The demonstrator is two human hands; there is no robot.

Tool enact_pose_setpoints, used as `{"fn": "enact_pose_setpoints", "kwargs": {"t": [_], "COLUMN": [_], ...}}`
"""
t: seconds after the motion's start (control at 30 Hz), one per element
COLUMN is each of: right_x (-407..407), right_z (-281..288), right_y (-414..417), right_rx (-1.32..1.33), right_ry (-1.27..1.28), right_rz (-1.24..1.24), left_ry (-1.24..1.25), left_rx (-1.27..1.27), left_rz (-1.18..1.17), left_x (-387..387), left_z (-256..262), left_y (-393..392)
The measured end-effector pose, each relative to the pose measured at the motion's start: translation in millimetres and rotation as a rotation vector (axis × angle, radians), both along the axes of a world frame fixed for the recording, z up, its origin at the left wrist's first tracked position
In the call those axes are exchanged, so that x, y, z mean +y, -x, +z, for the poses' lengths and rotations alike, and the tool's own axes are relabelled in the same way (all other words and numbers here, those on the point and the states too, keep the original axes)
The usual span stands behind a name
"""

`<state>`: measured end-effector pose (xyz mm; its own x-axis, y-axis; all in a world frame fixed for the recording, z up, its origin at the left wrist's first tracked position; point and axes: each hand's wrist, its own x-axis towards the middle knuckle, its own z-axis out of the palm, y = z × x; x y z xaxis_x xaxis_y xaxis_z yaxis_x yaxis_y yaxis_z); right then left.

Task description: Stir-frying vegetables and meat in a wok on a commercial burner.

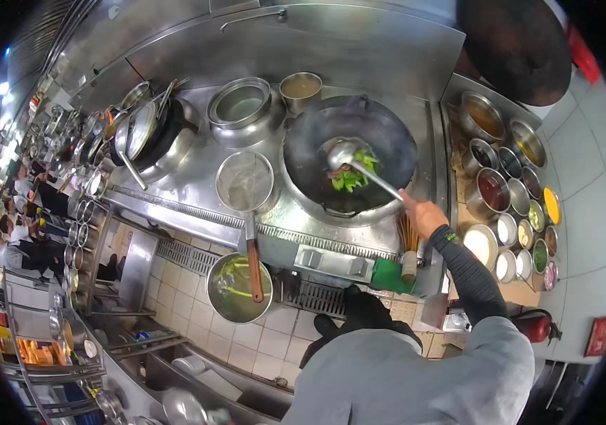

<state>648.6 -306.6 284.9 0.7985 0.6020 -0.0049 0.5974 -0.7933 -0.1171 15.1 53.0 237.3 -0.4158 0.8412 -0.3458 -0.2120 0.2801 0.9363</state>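
My right hand (pixel 424 214) grips the long handle of a metal wok ladle (pixel 341 153). The ladle's bowl rests among leafy green vegetables (pixel 350 179) and some brownish pieces, too small to name, in a large dark wok (pixel 308 178). Thin steam rises from the wok, which sits on a burner of the steel range. My left hand is out of view. Left of the wok, a fine-mesh strainer (pixel 245 181) with a wooden handle lies over the range edge. Its handle crosses a pot (pixel 239 314) of liquid holding green stalks.
Bowls of sauces and seasonings, such as a pot of red sauce (pixel 493 190), crowd the right-hand counter. A bamboo wok brush (pixel 409 244) and green cloth (pixel 390 275) are at the range's front. A lidded pot (pixel 175 146) stands left; people work far left.
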Motion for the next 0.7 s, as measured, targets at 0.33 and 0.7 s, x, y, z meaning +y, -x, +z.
{"fn": "enact_pose_setpoints", "kwargs": {"t": [0.33, 0.7], "right_x": [15.6, 21.5], "right_z": [-40.6, -37.4], "right_y": [37.7, 17.8], "right_rx": [0.064, 0.008], "right_ry": [-0.342, -0.423], "right_rz": [-0.142, -0.185], "left_ry": [0.092, 0.087], "left_rx": [0.115, 0.271], "left_rz": [-0.176, -0.373], "left_x": [-57.6, -85.5], "left_z": [-54.7, -79.6], "left_y": [78.4, 100.3]}}
